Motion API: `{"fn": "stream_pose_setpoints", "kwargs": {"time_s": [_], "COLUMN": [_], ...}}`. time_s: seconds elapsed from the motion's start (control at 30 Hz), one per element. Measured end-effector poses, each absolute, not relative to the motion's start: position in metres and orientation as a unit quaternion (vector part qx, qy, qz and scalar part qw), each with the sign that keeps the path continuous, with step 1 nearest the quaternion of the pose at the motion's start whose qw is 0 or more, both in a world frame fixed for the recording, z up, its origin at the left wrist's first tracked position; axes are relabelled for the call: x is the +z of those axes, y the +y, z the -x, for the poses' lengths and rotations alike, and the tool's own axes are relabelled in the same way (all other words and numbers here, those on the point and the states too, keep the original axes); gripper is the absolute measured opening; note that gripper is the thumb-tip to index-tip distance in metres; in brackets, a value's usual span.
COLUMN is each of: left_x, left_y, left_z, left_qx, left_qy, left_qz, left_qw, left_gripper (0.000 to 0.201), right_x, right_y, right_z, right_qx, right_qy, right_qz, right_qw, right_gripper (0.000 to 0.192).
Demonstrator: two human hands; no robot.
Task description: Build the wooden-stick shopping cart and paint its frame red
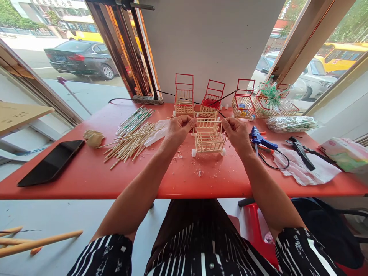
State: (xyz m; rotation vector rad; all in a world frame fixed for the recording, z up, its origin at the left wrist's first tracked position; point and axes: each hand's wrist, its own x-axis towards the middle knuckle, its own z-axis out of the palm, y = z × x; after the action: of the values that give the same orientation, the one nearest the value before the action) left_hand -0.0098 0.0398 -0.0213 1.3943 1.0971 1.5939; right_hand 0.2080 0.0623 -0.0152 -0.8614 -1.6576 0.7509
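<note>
A small cart [209,143] made of thin wooden sticks stands on white wheels in front of me. Above its rear part, a short wooden stick [209,122] runs crosswise between my hands. My left hand [181,128] pinches the left end between thumb and fingers. The right end sits in the closed fingertips of my right hand [235,130]. Whether this stick is joined to the cart, I cannot tell. Another plain stick cart [207,112] is partly hidden just behind. The blue glue gun [263,140] lies to the right of my right hand.
Loose wooden sticks [130,147] and wrapped sticks [135,119] lie left on the red table [184,188], beyond a phone [51,163]. Several carts with red handles, one here [184,94], line the back. Pliers [301,152] rest on a white cloth [319,174] at right.
</note>
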Motion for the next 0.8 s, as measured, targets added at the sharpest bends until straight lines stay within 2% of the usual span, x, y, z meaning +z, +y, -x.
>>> {"fn": "stream_pose_setpoints", "kwargs": {"time_s": [0.23,0.53,0.8], "left_x": [-0.032,-0.015,-0.014], "left_y": [0.048,0.033,0.031], "left_z": [0.008,0.007,0.005], "left_qx": [0.641,0.62,0.616], "left_qy": [0.386,0.38,0.364], "left_qz": [-0.55,-0.501,-0.499], "left_qw": [0.37,0.469,0.488], "left_gripper": [0.034,0.031,0.033], "right_x": [-0.016,-0.008,-0.007], "right_y": [0.063,0.064,0.062], "right_z": [-0.207,-0.21,-0.211], "right_qx": [0.318,0.567,0.588], "right_qy": [-0.686,-0.559,-0.55], "right_qz": [0.359,0.34,0.321], "right_qw": [0.547,0.5,0.5], "right_gripper": [0.06,0.059,0.057]}}
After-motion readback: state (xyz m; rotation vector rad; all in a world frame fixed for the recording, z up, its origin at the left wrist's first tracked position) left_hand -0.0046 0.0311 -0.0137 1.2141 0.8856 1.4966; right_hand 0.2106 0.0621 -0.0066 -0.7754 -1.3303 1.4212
